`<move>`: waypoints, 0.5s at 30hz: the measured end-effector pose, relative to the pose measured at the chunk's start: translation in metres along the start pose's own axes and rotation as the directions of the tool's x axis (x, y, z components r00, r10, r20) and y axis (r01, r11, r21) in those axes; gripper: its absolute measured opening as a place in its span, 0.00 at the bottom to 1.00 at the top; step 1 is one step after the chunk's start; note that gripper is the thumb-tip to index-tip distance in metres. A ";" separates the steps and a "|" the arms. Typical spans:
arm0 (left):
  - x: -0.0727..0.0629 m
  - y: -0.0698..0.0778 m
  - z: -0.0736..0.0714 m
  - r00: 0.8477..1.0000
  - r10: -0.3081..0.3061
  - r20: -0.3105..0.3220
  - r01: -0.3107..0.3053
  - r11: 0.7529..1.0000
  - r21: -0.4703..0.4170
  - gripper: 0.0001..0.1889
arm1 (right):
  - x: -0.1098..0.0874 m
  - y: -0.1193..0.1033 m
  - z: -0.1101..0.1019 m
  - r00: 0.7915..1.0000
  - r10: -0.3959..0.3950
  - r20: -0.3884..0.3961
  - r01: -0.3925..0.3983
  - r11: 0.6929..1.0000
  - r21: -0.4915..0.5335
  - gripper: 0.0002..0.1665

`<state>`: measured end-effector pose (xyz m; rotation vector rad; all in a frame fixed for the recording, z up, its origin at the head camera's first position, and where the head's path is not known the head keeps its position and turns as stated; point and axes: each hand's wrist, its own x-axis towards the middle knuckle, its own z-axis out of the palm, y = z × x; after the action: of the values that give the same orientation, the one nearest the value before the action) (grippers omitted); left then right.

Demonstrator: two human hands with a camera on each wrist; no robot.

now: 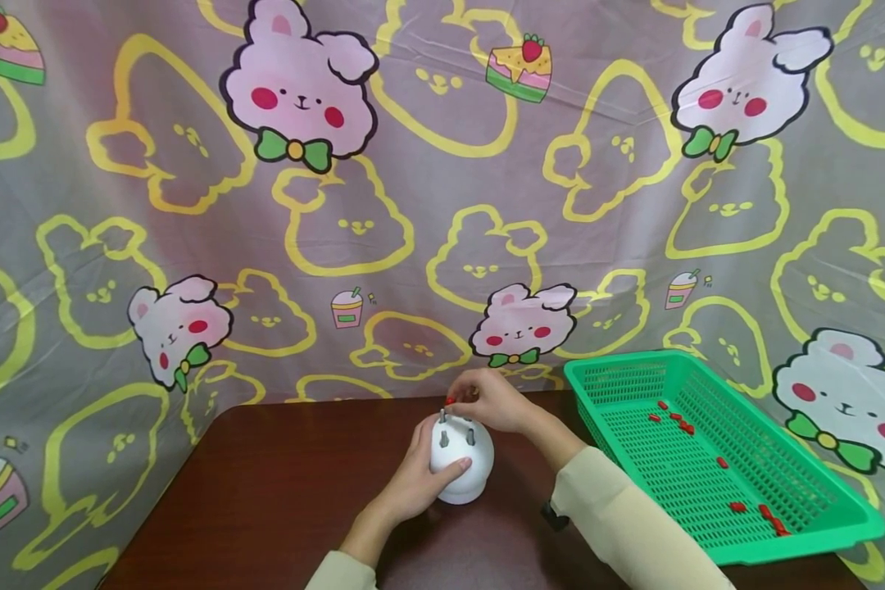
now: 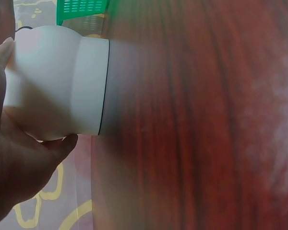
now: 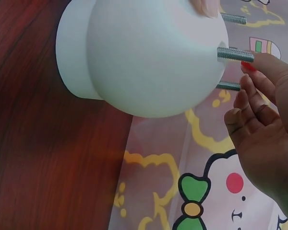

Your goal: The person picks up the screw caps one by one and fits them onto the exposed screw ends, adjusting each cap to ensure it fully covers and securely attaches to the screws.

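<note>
A white rounded body (image 1: 463, 471) with a narrower base stands on the table, and several threaded metal studs (image 3: 236, 54) stick out of its top. My left hand (image 1: 411, 482) holds it from the left side, thumb across the front; the left wrist view shows fingers (image 2: 62, 147) wrapped against its curved wall. Above the top, my right hand (image 1: 496, 400) pinches a small red piece (image 1: 450, 401) between thumb and forefinger, close by a stud at the far left. In the right wrist view the red piece (image 3: 248, 65) is mostly covered by the fingers.
To the right is a green perforated basket (image 1: 671, 471) with several small red pieces (image 1: 684, 427) lying scattered inside. The dark brown wooden table (image 1: 288, 492) ends at a patterned cloth (image 1: 398, 270) hanging behind it. A small black object (image 1: 555, 516) shows under the right sleeve.
</note>
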<state>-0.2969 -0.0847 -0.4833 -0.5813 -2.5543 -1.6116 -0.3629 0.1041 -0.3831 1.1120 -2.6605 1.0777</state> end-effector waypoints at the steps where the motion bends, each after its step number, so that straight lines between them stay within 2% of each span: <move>1: 0.000 0.000 0.000 1.000 -0.001 0.000 0.001 1.000 0.000 0.46 | 0.000 0.000 0.001 1.000 0.002 0.002 -0.002 1.000 0.000 0.03; 15: 0.000 -0.001 0.000 1.000 -0.012 0.007 0.012 1.000 -0.001 0.45 | 0.004 -0.003 0.004 0.999 -0.025 0.030 0.026 0.999 -0.026 0.03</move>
<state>-0.2976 -0.0855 -0.4842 -0.5740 -2.5677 -1.6172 -0.3628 0.0978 -0.3834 1.1629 -2.6673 1.0262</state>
